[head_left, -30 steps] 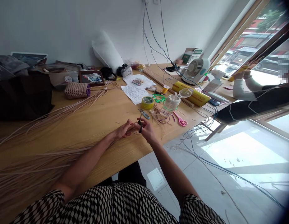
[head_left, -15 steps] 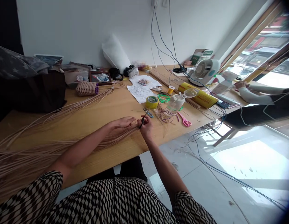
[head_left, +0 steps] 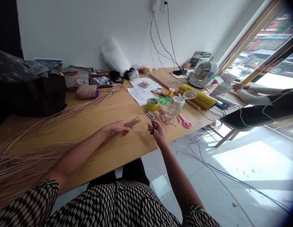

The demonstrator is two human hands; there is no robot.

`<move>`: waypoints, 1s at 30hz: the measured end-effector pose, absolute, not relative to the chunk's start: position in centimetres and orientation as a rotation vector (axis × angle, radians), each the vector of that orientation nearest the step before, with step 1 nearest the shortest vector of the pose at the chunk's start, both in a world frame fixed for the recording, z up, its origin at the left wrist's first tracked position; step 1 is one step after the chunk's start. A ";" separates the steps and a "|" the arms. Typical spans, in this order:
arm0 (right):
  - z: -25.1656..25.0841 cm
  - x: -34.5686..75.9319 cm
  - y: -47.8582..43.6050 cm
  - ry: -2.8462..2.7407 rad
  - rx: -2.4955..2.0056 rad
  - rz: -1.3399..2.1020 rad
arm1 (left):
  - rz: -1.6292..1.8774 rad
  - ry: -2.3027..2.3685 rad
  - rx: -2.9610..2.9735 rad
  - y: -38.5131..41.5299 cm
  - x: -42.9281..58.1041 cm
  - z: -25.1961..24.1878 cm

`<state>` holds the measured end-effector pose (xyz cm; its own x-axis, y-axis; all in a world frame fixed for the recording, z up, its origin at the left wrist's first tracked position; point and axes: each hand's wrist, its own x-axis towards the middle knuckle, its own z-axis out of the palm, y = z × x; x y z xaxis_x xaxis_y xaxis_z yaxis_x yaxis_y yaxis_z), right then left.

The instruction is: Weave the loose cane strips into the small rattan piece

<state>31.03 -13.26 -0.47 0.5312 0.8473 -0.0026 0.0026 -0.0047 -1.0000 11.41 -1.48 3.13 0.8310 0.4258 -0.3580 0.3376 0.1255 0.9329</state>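
A bundle of long, thin pinkish-tan strips [head_left: 133, 121] is gripped by my left hand [head_left: 118, 127], its even ends sticking out past the fingers to the right. The rest of the strips trail back under my forearm to the left side of the table. My right hand [head_left: 157, 132] is closed on dark-handled scissors [head_left: 153, 126], apart from the bundle, blades pointing away from me. Small cut scraps [head_left: 143, 129] lie on the wood between my hands. Just beyond sit blue thread snips [head_left: 148, 114] and a roll of yellow tape [head_left: 152, 104].
Pink scissors [head_left: 185, 121], a clear plastic jar [head_left: 176, 105] and a yellow roll [head_left: 198, 96] lie to the right. A woven piece [head_left: 87, 91] with long loose strips is at left. Behind are papers [head_left: 140, 95] and a fan [head_left: 204, 74]. Another person's arm [head_left: 250, 94] rests at far right.
My left hand has gone from flat and outstretched to wrapped around the strips, drawn slightly left. My right hand with the scissors has moved right, away from the strip ends; scraps now show between.
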 end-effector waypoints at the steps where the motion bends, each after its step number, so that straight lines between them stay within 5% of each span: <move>1: -0.6 31.1 -13.8 -0.805 -1.447 0.830 | 0.045 0.632 1.399 -0.9 11.3 3.4; 19: -3.3 27.6 -15.6 -0.905 -1.367 1.069 | 0.250 0.706 1.354 1.2 11.1 4.7; 30: -3.0 27.6 -15.9 -0.933 -1.400 1.062 | 0.322 0.798 1.278 -1.9 12.8 -0.2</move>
<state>27.57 -15.91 -3.02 0.2900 0.9518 -0.0996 -0.0234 -0.0970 -0.9950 12.81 -1.87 -0.17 0.6971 0.6258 -0.3498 0.2079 0.2904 0.9340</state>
